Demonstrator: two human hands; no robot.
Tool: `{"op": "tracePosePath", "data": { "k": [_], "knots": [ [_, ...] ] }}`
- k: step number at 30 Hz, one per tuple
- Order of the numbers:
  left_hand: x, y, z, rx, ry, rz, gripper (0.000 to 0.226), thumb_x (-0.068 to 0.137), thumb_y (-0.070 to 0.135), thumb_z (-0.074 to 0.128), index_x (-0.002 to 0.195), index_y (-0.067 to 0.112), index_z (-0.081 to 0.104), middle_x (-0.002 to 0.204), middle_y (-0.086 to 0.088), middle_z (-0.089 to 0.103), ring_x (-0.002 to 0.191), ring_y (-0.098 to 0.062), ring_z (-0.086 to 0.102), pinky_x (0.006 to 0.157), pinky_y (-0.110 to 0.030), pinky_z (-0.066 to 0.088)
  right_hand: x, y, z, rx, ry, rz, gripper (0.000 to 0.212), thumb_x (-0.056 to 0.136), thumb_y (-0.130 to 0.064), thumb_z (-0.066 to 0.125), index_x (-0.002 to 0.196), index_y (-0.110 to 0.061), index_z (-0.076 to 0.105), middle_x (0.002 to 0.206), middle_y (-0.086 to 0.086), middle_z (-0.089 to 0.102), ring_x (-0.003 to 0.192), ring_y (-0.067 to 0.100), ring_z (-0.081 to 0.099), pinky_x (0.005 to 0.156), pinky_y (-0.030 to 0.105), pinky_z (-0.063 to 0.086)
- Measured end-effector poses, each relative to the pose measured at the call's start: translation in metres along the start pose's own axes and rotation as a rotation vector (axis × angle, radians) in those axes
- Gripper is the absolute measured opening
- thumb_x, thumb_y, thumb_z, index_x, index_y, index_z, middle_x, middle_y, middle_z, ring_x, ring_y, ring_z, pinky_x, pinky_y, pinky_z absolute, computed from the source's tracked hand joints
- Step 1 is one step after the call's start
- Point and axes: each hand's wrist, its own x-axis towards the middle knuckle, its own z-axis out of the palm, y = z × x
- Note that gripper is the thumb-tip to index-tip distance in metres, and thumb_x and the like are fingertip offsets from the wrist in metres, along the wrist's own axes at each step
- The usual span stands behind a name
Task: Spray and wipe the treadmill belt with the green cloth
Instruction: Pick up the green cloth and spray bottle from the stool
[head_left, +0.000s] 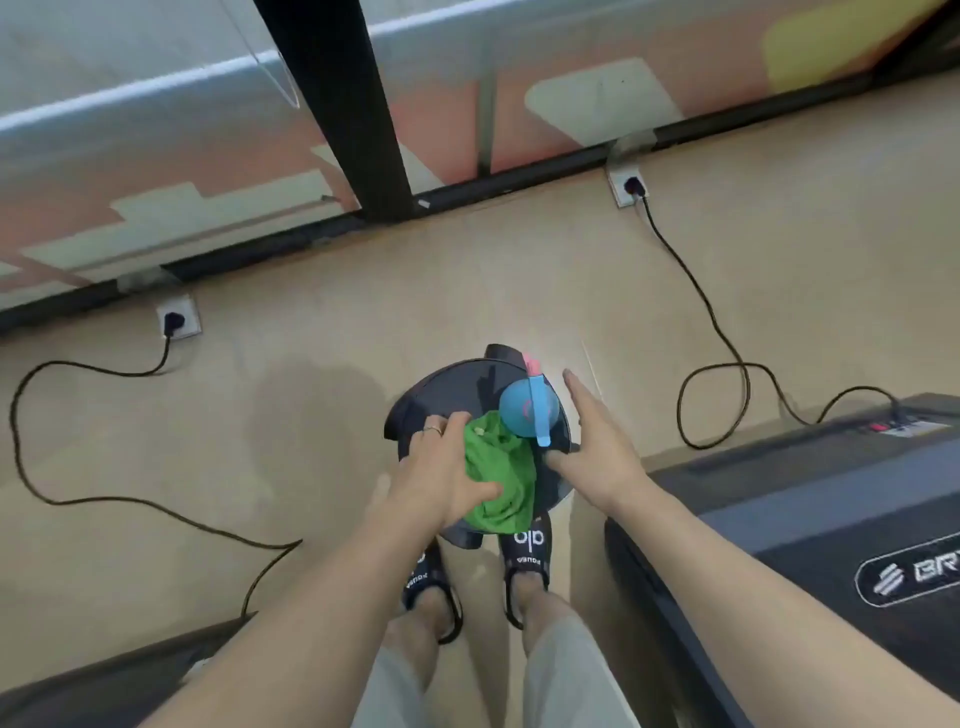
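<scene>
The left hand (441, 478) has its fingers curled round the green cloth (501, 480) on the small round stool (447, 395), likely to lift it; the right hand (597, 447) reaches, fingers straight, beside the blue spray bottle (524, 410); the treadmill (810, 514) waits nearby.

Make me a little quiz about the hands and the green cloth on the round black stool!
1. True or false: the left hand grips the green cloth.
2. What stands beside the cloth on the round black stool?
A) a red bucket
B) a blue spray bottle
C) a yellow sponge
3. Fill in: the right hand has straight fingers and holds ____.

Key
1. True: its fingers and thumb curl round the cloth.
2. B. The bottle stands at the far right of the stool top, touching the cloth.
3. Nothing. It lies open by the stool's right edge, near the bottle.
</scene>
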Motion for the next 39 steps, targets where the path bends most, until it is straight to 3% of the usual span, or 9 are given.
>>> {"op": "tracePosePath", "data": {
  "k": [6,11,14,16,19,21,25,35,39],
  "knots": [
    [0.029,-0.009,0.043,0.092,-0.028,-0.063,0.081,0.067,0.046,0.076,0.134,0.028,0.033,0.126,0.000,0.036,0.116,-0.025,0.039,0.089,-0.044,0.046,0.033,0.015,0.036,0.031,0.045,-0.171,0.105,0.074,-0.038,0.079,0.160,-0.044,0.018,0.152,-0.013,0.043,0.136,0.018,0.044,0.108,0.042,0.045],
    [0.046,-0.019,0.059,0.260,0.003,-0.010,0.074,0.078,0.041,0.072,0.137,0.024,0.032,0.130,-0.004,0.033,0.116,-0.027,0.036,0.089,-0.039,0.045,0.049,0.012,0.048,0.024,0.202,-0.269,0.082,0.082,-0.050,0.075,0.154,-0.035,0.037,0.144,-0.018,0.051,0.129,0.006,0.048,0.105,0.022,0.039],
    [0.052,-0.021,0.063,0.302,0.057,0.016,0.042,0.086,0.028,0.063,0.121,0.019,0.042,0.128,-0.006,0.035,0.110,-0.028,0.037,0.084,-0.039,0.046,0.051,0.008,0.050,0.063,0.259,-0.275,0.056,0.092,-0.044,0.069,0.142,-0.031,0.050,0.098,-0.027,0.059,0.091,-0.005,0.056,0.080,0.006,0.039],
    [0.051,-0.020,0.060,0.224,0.046,0.029,0.028,0.087,0.018,0.057,0.111,0.017,0.044,0.121,-0.005,0.041,0.105,-0.027,0.042,0.079,-0.039,0.047,0.046,0.005,0.051,0.062,0.314,-0.282,0.033,0.097,-0.034,0.065,0.128,-0.024,0.058,0.075,-0.024,0.051,0.074,-0.004,0.053,0.065,0.008,0.036],
    [0.040,-0.012,0.047,0.011,0.009,0.073,0.020,0.080,0.012,0.056,0.095,0.018,0.045,0.092,-0.002,0.054,0.088,-0.026,0.053,0.070,-0.038,0.046,0.029,0.000,0.051,0.119,0.344,-0.210,0.016,0.098,-0.029,0.060,0.112,-0.023,0.056,0.081,-0.009,0.065,0.075,0.012,0.059,0.066,0.030,0.048],
    [0.024,-0.002,0.033,-0.068,-0.018,0.068,0.018,0.078,0.014,0.056,0.088,0.020,0.043,0.081,-0.001,0.055,0.080,-0.025,0.054,0.065,-0.038,0.045,0.007,-0.002,0.046,0.189,0.356,-0.148,0.016,0.097,-0.027,0.059,0.111,-0.021,0.058,0.093,0.000,0.071,0.083,0.021,0.061,0.073,0.038,0.052],
    [-0.015,0.029,-0.002,-0.105,-0.017,0.073,0.015,0.080,0.018,0.053,0.085,0.024,0.040,0.076,0.000,0.057,0.078,-0.024,0.056,0.071,-0.043,0.049,-0.050,-0.010,0.019,0.353,0.414,-0.058,0.028,0.096,-0.016,0.060,0.123,-0.020,0.061,0.097,0.001,0.072,0.087,0.016,0.059,0.072,0.016,0.047],
    [-0.105,0.174,-0.060,-0.196,-0.084,0.300,0.025,0.087,0.016,0.058,0.107,0.028,0.049,0.082,0.011,0.060,0.071,0.006,0.058,0.061,-0.009,0.042,-0.181,-0.021,-0.058,0.494,0.658,0.203,0.057,0.092,-0.018,0.055,0.145,-0.039,0.047,0.110,-0.006,0.073,0.094,0.027,0.064,0.085,0.037,0.050],
    [-0.142,0.211,-0.045,-0.214,-0.266,0.422,0.028,0.078,0.024,0.064,0.104,0.032,0.055,0.088,0.004,0.069,0.083,-0.016,0.069,0.075,-0.038,0.057,-0.243,-0.021,-0.065,0.572,0.693,0.291,0.060,0.095,-0.021,0.053,0.148,-0.047,0.040,0.089,-0.014,0.062,0.095,0.022,0.062,0.090,0.038,0.050]
  ]
}}
